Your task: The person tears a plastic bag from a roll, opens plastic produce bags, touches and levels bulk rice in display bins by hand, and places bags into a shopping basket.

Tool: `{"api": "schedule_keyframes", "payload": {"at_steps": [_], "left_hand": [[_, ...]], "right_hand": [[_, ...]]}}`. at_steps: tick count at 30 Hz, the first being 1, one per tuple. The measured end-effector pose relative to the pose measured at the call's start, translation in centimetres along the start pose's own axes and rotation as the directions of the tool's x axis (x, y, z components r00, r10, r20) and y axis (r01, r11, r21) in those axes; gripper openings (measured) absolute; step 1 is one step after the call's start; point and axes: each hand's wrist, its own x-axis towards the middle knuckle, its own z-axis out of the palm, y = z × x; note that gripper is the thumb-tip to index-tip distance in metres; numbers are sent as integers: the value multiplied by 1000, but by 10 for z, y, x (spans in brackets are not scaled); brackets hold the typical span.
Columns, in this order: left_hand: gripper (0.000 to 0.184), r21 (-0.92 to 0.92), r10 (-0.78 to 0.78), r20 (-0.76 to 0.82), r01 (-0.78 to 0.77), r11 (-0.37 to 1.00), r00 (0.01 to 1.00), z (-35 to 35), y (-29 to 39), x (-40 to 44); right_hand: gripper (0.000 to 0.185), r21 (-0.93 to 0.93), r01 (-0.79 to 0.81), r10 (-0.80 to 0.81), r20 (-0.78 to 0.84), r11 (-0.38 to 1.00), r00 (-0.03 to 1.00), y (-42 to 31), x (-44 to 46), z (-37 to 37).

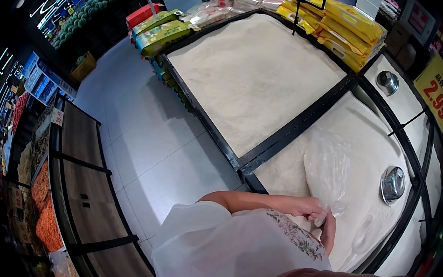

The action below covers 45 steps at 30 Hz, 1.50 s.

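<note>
A clear plastic bag (330, 164) hangs over the near bin of white grain (284, 172). My left hand (309, 208) has its fingers closed on the gathered edge of the bag. Just to the right and slightly lower, my right hand (328, 228) pinches the same gathered plastic, close to my left hand. A metal scoop (393, 185) rests on the white grain to the right of the bag. Another piece of clear plastic (362, 239) lies on the grain below the hands.
A large bin of white grain (258, 78) lies ahead, with yellow sacks (350, 27) and green sacks (164, 36) beyond. A second metal scoop (387, 82) sits at the right. Price signs (439, 92) rise at the edge. Dark-framed bins (88, 201) stand left.
</note>
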Motion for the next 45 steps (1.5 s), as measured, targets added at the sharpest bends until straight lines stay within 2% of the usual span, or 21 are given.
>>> {"api": "schedule_keyframes", "payload": {"at_steps": [5, 7, 8, 10, 12, 19, 22, 23, 24, 26, 28, 29, 30, 32, 34, 35, 36, 37, 41, 43, 45], "left_hand": [[31, 56, 28, -49, -26, 998, 998, 13, 12, -5], [30, 68, 48, -75, -43, 997, 996, 10, 21, -6], [25, -10, 72, -36, -73, 997, 997, 6, 26, -5], [22, -88, 99, 2, -98, 991, 995, 5, 43, -6], [22, -116, 166, -84, -175, 978, 983, 14, 71, -9], [22, -64, 370, 37, -368, 928, 928, 69, 156, -17], [23, -81, 429, 86, -423, 903, 899, 66, 160, -14], [23, -105, 420, 27, -415, 904, 907, 58, 155, -12], [24, -130, 406, -30, -407, 904, 913, 52, 150, -12], [25, -151, 381, -75, -388, 909, 922, 47, 147, -13], [25, -180, 346, -126, -365, 914, 930, 49, 148, -19], [25, -150, 382, -93, -392, 908, 920, 56, 151, -22], [26, -119, 417, -55, -421, 899, 907, 60, 153, -24], [26, -114, 406, -70, -412, 904, 911, 60, 150, -22], [26, -109, 401, -82, -408, 906, 912, 58, 145, -19], [26, -50, 417, -151, -428, 902, 896, 56, 140, -19], [26, 12, 439, -219, -447, 895, 872, 53, 137, -18], [26, 15, 448, -218, -456, 890, 867, 48, 134, -19], [24, -102, 472, -300, -520, 848, 829, 38, 131, -30], [21, -170, 478, -330, -549, 818, 814, 31, 131, -32], [21, -198, 473, -341, -554, 809, 813, 33, 132, -33]], "right_hand": [[25, 9, 68, -69, 158, 998, 985, 13, 26, -14], [22, 450, 82, -41, -99, 889, 994, -13, 10, 6], [22, 448, 82, -43, -96, 890, 994, -18, 12, -4], [19, 730, 109, -220, 58, 675, 974, -33, 20, -31], [22, 753, 198, -330, 27, 628, 943, -68, 14, -42], [19, 624, 624, -727, -127, 469, 674, -189, -35, -52], [20, 510, 719, -748, -201, 471, 632, -196, -36, -41], [25, 395, 763, -680, -355, 512, 641, -197, -37, -22], [27, 306, 747, -696, -275, 591, 663, -192, -30, -22], [27, 584, 533, -739, 184, 612, 648, -178, 18, -85], [28, 648, 566, -821, 167, 509, 546, -193, 1, -100], [28, 513, 719, -785, -131, 469, 606, -206, -35, -69], [29, 508, 740, -749, -245, 441, 615, -212, -49, -59], [29, 498, 747, -737, -274, 440, 617, -212, -49, -55], [32, 345, 762, -765, -163, 548, 624, -194, -14, -63], [35, 115, 805, -739, -339, 582, 583, -182, -7, -46], [39, 68, 740, -681, -344, 669, 646, -173, -8, -33], [40, 159, 679, -673, -94, 717, 733, -164, -14, -30], [37, -82, 557, -560, -18, 827, 828, -114, -2, -53], [38, -215, 513, -555, -256, 831, 792, -85, 5, -63], [41, -280, 466, -534, -270, 840, 801, -69, 9, -84]]}}
